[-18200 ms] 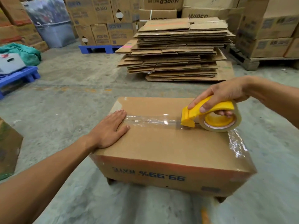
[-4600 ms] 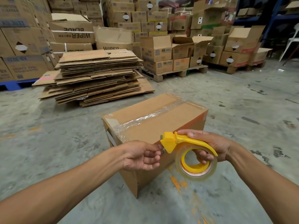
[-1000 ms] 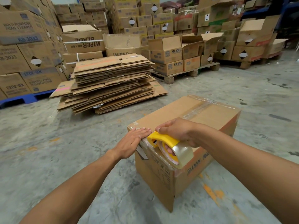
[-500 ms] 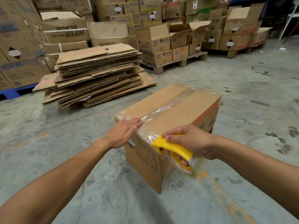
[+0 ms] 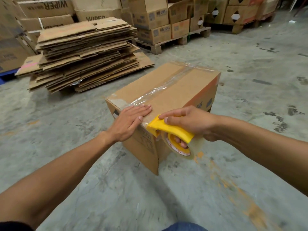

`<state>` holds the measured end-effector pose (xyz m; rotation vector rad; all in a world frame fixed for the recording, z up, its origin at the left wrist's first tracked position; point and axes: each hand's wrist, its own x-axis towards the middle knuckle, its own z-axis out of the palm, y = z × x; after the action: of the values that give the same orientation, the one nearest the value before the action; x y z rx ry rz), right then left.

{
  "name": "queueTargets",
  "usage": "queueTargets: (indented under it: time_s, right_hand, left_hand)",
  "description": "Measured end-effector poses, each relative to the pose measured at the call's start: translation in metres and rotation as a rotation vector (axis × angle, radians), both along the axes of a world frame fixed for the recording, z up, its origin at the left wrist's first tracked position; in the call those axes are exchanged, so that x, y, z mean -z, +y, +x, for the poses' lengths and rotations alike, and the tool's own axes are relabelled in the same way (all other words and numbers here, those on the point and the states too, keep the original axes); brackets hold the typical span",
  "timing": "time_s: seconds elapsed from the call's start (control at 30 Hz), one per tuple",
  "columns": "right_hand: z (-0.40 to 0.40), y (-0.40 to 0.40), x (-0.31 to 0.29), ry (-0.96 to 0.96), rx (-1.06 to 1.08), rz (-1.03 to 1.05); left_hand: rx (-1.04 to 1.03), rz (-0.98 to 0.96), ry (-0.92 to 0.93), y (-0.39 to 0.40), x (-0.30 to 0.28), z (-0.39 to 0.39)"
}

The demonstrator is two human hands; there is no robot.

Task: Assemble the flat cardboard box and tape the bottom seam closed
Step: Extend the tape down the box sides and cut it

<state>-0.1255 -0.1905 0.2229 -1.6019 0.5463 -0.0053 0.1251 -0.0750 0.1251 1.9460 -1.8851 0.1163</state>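
An assembled brown cardboard box [image 5: 180, 85] stands on the concrete floor with its taped face up. Clear tape [image 5: 168, 85] runs along the middle seam from the far edge to the near edge. My left hand [image 5: 131, 120] lies flat on the tape at the box's near top edge, fingers together. Just right of it, my right hand [image 5: 191, 122] grips the yellow tape dispenser [image 5: 170, 129], whose roll of clear tape [image 5: 183, 147] hangs over the near end face of the box. The dispenser's front edge touches the box's top corner.
A tall stack of flattened cardboard boxes [image 5: 86, 52] lies on the floor at the back left. Behind it stand stacked cartons [image 5: 45, 9], and more cartons sit on wooden pallets [image 5: 176, 40] at the back centre and right. Bare concrete floor [image 5: 250, 64] surrounds the box.
My left hand has slid further onto the tape at the near edge and presses it flat. The dispenser in my right hand stays low at the near corner of the box.
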Motion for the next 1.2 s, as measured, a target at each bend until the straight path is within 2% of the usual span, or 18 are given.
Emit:
queueTargets:
  time_s: [0.23,0.53,0.6,0.73,0.8,0.97,1.2]
  right_hand:
    - [-0.044,-0.013,0.009,0.06,-0.029,0.089]
    - [-0.025,-0.045,0.015,0.217,-0.082,0.163]
    - [-0.021,-0.052,0.03,0.372,-0.104,0.14]
    - [-0.033,-0.047,0.109,0.859,-0.328,-0.223]
    - [-0.038,-0.05,0.129,0.934,-0.35,-0.365]
    - [-0.027,-0.067,0.142,0.848,-0.251,-0.391]
    - [-0.017,-0.029,0.162,0.561,-0.489,-0.537]
  left_hand:
    - [-0.029,0.001,-0.014,-0.002,-0.001,-0.005]
    - [-0.053,0.068,0.017,0.0,-0.008,-0.011]
    - [-0.059,0.075,0.02,0.0,-0.009,-0.012]
    - [-0.124,0.131,0.032,0.0,-0.016,-0.015]
    - [-0.161,0.205,0.01,-0.002,-0.021,-0.023]
    - [-0.239,0.295,-0.101,-0.012,-0.022,-0.064]
    - [-0.201,0.212,-0.272,-0.006,-0.011,-0.068]
